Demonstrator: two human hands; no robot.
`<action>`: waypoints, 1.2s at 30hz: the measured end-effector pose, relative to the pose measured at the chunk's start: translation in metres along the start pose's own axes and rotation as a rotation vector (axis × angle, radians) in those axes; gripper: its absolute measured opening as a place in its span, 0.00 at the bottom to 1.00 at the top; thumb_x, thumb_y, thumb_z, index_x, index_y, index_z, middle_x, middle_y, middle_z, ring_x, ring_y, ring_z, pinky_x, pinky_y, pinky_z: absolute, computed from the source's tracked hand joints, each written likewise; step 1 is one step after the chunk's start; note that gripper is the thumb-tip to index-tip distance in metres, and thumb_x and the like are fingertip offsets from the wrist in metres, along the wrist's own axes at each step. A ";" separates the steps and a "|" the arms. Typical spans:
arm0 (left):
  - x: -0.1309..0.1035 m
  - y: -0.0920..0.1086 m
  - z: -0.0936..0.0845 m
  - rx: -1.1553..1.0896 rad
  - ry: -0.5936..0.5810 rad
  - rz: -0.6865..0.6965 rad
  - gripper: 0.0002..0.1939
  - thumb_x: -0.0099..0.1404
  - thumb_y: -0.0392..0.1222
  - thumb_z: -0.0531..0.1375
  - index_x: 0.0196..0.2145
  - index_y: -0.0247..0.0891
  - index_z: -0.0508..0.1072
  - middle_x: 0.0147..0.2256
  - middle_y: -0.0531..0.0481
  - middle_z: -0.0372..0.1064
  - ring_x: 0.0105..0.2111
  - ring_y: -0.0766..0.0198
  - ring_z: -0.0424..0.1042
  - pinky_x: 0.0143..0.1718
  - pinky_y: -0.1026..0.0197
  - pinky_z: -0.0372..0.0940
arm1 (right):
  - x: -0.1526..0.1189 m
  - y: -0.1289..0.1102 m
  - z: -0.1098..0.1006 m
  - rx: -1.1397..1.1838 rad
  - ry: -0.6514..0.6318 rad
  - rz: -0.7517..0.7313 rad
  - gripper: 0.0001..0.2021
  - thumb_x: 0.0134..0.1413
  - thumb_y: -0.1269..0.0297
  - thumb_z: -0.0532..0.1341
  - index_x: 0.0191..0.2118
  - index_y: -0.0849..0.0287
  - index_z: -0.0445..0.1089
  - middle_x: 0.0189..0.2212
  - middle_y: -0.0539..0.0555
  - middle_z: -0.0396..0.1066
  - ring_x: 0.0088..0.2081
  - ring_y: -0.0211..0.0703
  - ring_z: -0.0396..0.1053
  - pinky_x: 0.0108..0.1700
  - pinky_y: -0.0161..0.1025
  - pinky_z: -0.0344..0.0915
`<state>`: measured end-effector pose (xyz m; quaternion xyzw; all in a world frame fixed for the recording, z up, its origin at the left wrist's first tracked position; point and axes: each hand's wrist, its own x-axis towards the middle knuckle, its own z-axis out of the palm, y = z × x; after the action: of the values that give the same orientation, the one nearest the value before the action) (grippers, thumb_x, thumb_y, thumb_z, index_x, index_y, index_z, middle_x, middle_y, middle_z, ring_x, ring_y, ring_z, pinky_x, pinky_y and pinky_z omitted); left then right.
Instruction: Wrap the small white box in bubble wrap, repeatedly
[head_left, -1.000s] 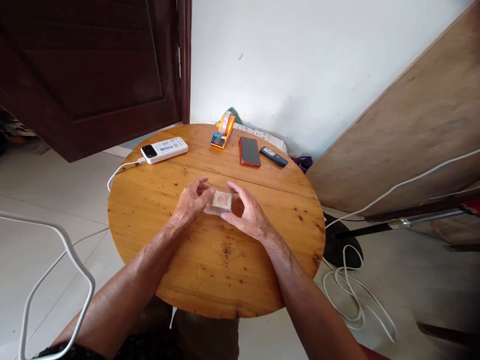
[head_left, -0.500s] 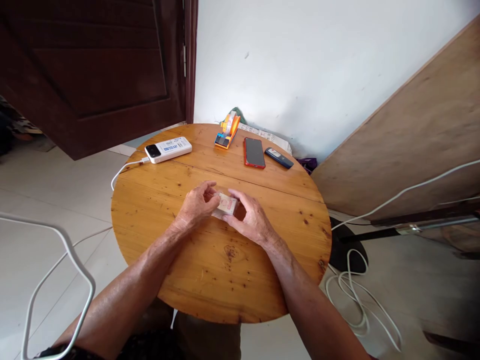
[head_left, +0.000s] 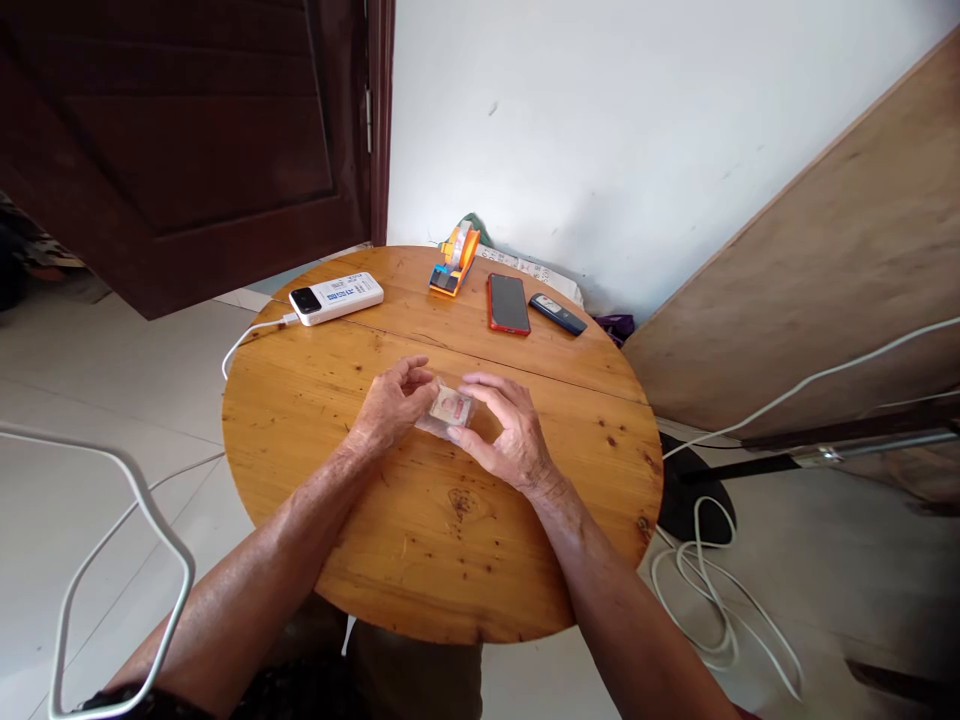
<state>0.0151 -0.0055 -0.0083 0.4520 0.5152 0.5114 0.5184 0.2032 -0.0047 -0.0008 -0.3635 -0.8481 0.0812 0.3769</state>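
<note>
Midway between my hands, low over the middle of the round wooden table (head_left: pixel 480 560), is a small clear plastic case (head_left: pixel 451 405). A pale card-like face with red print shows through it. My left hand (head_left: pixel 391 402) pinches the case's left end between thumb and fingers, and some of those fingers are curled out of sight. From the right, my right hand (head_left: pixel 508 430) spans the case, thumb at the near edge and fingers at the far edge. The case's underside is hidden.
At the back stand an orange tape dispenser (head_left: pixel 454 258), a red-edged phone (head_left: pixel 508 304) and a dark blue handset-like device (head_left: pixel 558 314). A white power bank (head_left: pixel 337 298) with a cable lies at back left. A white cable loop (head_left: pixel 176 545) hangs at left.
The case has turned and tilted slightly, and more of its clear plastic shows on the near left. My right fingers have straightened a little along its far side.
</note>
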 end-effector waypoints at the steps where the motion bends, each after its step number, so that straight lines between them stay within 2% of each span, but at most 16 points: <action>1: 0.000 0.000 0.000 0.014 -0.007 0.002 0.31 0.51 0.44 0.64 0.52 0.32 0.67 0.41 0.45 0.73 0.36 0.62 0.72 0.36 0.62 0.65 | 0.000 0.001 0.001 -0.011 -0.016 -0.006 0.17 0.51 0.59 0.66 0.47 0.53 0.70 0.50 0.58 0.72 0.50 0.55 0.70 0.52 0.52 0.63; 5: 0.003 0.000 0.002 0.050 -0.008 0.004 0.28 0.50 0.42 0.64 0.49 0.32 0.69 0.35 0.48 0.73 0.34 0.64 0.71 0.36 0.61 0.65 | 0.000 0.003 0.004 -0.028 -0.065 -0.007 0.18 0.49 0.59 0.66 0.47 0.54 0.69 0.49 0.58 0.73 0.50 0.56 0.70 0.52 0.53 0.63; 8: 0.003 0.001 0.003 0.006 0.002 0.001 0.28 0.48 0.43 0.64 0.48 0.32 0.70 0.35 0.49 0.72 0.34 0.63 0.70 0.36 0.61 0.64 | 0.000 0.001 0.002 -0.002 -0.061 0.002 0.20 0.50 0.56 0.66 0.48 0.54 0.68 0.50 0.59 0.72 0.50 0.56 0.70 0.52 0.53 0.63; 12: 0.002 0.005 0.000 -0.145 0.150 0.002 0.26 0.46 0.43 0.65 0.44 0.34 0.71 0.38 0.48 0.73 0.35 0.63 0.71 0.34 0.63 0.63 | 0.001 -0.001 -0.003 0.126 0.019 0.064 0.18 0.55 0.54 0.63 0.49 0.54 0.68 0.51 0.59 0.71 0.53 0.55 0.69 0.55 0.53 0.63; 14: 0.002 0.007 -0.003 -0.267 0.230 -0.057 0.24 0.45 0.42 0.65 0.42 0.34 0.71 0.37 0.48 0.73 0.34 0.64 0.71 0.32 0.64 0.61 | 0.001 0.000 -0.005 0.193 0.087 0.110 0.13 0.58 0.57 0.61 0.46 0.54 0.70 0.50 0.59 0.72 0.53 0.53 0.69 0.56 0.52 0.64; 17: 0.004 0.009 -0.007 -0.412 0.280 -0.156 0.20 0.44 0.38 0.64 0.38 0.34 0.71 0.34 0.49 0.73 0.32 0.65 0.72 0.31 0.65 0.61 | 0.002 0.002 -0.005 0.237 0.146 0.132 0.07 0.59 0.62 0.61 0.42 0.55 0.71 0.48 0.58 0.73 0.51 0.51 0.71 0.55 0.50 0.65; 24: 0.003 0.012 -0.004 -0.428 0.245 -0.174 0.18 0.46 0.34 0.63 0.38 0.32 0.72 0.35 0.48 0.74 0.34 0.66 0.72 0.35 0.64 0.63 | 0.001 0.002 0.002 0.213 0.055 0.082 0.10 0.52 0.66 0.66 0.42 0.54 0.73 0.50 0.58 0.72 0.53 0.52 0.70 0.57 0.53 0.65; 28: 0.001 0.011 -0.003 -0.421 0.176 -0.189 0.17 0.48 0.34 0.63 0.39 0.33 0.71 0.35 0.47 0.74 0.33 0.65 0.73 0.38 0.62 0.65 | 0.000 0.002 0.004 0.197 0.038 0.085 0.09 0.53 0.66 0.65 0.42 0.54 0.74 0.50 0.59 0.72 0.53 0.52 0.70 0.57 0.53 0.65; 31: -0.001 0.010 -0.002 -0.354 0.114 -0.200 0.19 0.48 0.32 0.62 0.41 0.33 0.71 0.35 0.48 0.74 0.30 0.67 0.72 0.36 0.62 0.65 | 0.001 0.000 0.006 0.194 0.050 0.107 0.07 0.55 0.67 0.64 0.40 0.54 0.74 0.49 0.58 0.72 0.52 0.51 0.71 0.56 0.51 0.66; 36: -0.001 0.008 0.000 -0.256 0.078 -0.163 0.18 0.48 0.31 0.60 0.40 0.34 0.72 0.35 0.49 0.74 0.31 0.68 0.70 0.33 0.65 0.65 | 0.003 -0.003 0.009 0.206 0.084 0.104 0.05 0.58 0.68 0.61 0.35 0.54 0.75 0.45 0.56 0.74 0.49 0.48 0.72 0.54 0.48 0.67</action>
<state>0.0146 -0.0063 -0.0004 0.3185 0.5005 0.5464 0.5911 0.1942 -0.0031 -0.0041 -0.3693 -0.7988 0.1722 0.4426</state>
